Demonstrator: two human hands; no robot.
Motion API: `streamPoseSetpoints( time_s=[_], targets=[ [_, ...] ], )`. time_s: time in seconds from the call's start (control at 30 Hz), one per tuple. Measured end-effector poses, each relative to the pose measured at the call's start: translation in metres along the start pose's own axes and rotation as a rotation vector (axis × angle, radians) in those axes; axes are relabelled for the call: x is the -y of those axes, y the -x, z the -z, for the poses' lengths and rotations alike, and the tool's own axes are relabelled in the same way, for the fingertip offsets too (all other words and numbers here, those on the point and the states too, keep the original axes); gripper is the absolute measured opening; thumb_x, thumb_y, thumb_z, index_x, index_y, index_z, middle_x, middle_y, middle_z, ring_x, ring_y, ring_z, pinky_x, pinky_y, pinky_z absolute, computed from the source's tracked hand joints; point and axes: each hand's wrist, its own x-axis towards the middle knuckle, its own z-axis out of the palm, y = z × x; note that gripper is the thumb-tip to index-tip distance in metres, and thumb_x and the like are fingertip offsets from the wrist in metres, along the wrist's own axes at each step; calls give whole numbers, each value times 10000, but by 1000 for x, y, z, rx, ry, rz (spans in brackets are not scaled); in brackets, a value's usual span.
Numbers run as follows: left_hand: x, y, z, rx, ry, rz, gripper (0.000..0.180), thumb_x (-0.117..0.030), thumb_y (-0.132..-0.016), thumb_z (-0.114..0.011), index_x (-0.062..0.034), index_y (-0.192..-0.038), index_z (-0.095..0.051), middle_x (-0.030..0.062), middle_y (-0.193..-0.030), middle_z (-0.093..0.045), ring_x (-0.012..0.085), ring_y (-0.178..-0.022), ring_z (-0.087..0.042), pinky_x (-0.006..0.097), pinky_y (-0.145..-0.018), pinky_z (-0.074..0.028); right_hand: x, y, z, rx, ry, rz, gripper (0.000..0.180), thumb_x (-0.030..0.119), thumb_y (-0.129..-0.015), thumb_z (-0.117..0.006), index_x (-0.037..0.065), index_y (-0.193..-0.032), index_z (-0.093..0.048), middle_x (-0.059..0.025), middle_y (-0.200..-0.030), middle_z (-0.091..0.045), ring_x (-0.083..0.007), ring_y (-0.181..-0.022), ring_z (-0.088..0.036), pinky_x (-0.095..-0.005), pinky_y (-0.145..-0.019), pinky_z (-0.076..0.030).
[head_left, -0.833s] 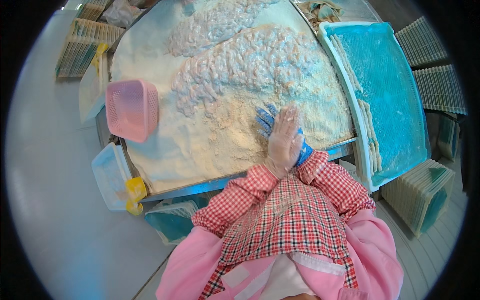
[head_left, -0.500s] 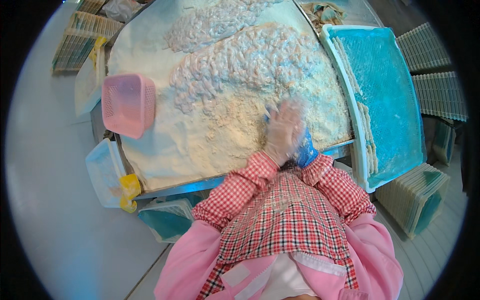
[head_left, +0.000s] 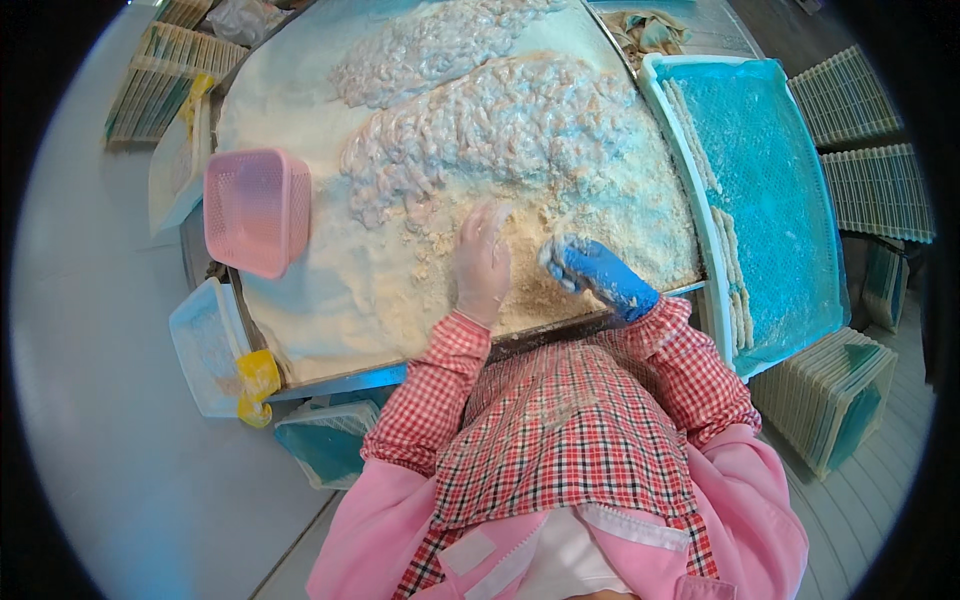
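My left hand [head_left: 483, 262], in a thin clear glove, lies on the pale floury crumbs [head_left: 530, 290] near the table's front edge. Its fingers stretch away from me, and nothing shows in them. To its right, my right hand [head_left: 605, 278] wears a blue glove dusted with flour. Those fingers are curled closed on a whitish, flour-coated piece [head_left: 552, 252], whose exact kind is hard to make out. Beyond both hands spreads a heap of glossy, pale pink raw meat strips [head_left: 500, 125], partly resting on the crumbs.
A teal-lined white tray [head_left: 770, 200] at the right holds coated strips [head_left: 735, 280] along its left side. At the table's left stands a pink basket [head_left: 297, 215]. A clear bin [head_left: 208, 350] with a yellow cloth [head_left: 258, 385] hangs lower left. Stacked trays [head_left: 825, 400] stand lower right.
My hands were together over the crumbs, the left over the right. Now they are apart: the left has moved left, and the right shows fully, closed on the whitish piece.
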Motion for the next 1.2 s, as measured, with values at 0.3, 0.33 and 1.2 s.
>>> streamPoseSetpoints(
  time_s=[0.3, 0.33, 1.2],
  targets=[
    [-20, -24, 34, 611, 820, 467, 331, -94, -908, -610, 0, -1225, -601, 68, -1089, -649, 145, -968, -600, 275, -869, -481, 15, 11, 13, 84, 215, -117, 333, 391, -984, -525, 98, -1118, -611, 33, -840, -577, -68, -723, -504, -219, -638, -409],
    [-24, -26, 36, 584, 830, 503, 307, -105, -908, -621, 12, -1192, -622, 65, -1046, -663, 135, -933, -610, 270, -854, -490, 11, 11, 16, 41, 209, -114, 340, 395, -984, -525, 98, -1127, -606, 34, -842, -576, -70, -727, -506, -219, -641, -411],
    [-34, -15, -35, 63, -222, -52, 595, -465, -1012, -227, -134, -1506, -234, 87, -1581, -183, 266, -1466, -134, 495, -1177, 21, -75, -22, 9, 84, -780, 262, 466, 311, -1002, -473, 78, -1400, -402, -141, -1408, -445, -274, -1276, -463, -386, -1078, -390]
  ],
)
